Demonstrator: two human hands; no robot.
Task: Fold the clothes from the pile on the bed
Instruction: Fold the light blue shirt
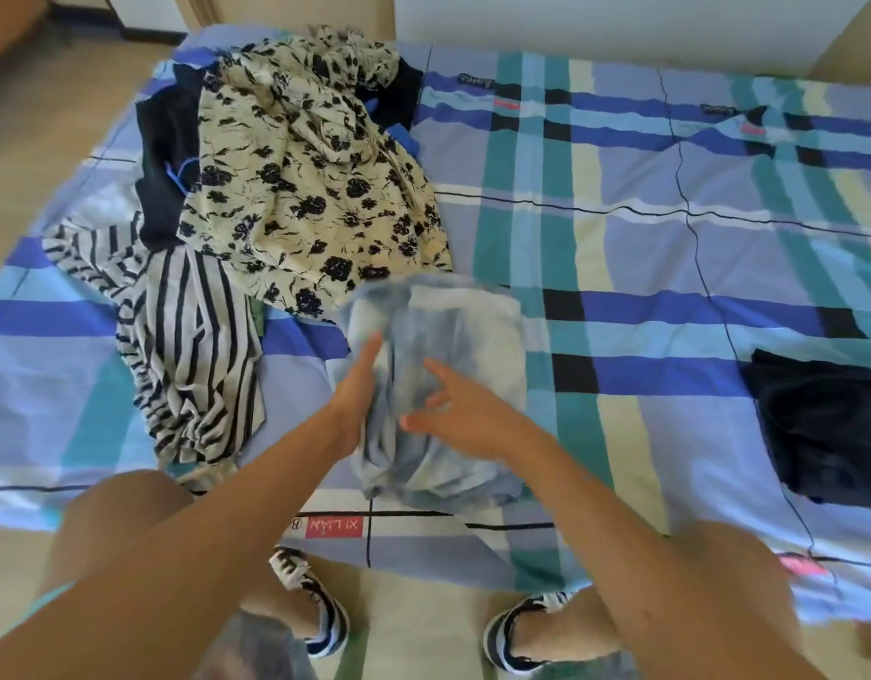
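Note:
A light blue washed garment (pixel 468 336) lies partly folded near the bed's front edge. My left hand (pixel 357 390) rests flat along its left side, fingers straight and together. My right hand (pixel 455 409) lies on top of it with fingers spread, holding nothing. The pile sits at the left: a cream dress with black flowers (pixel 306 174) on top, a black-and-white striped garment (pixel 193 350) in front of it, dark navy clothing (pixel 166 154) at its left and back.
The bed carries a blue, teal and cream plaid sheet (pixel 644 247). A folded dark navy garment (pixel 826 424) lies at the right. My knees and striped shoes (pixel 316 596) stand on the floor at the bed's front edge.

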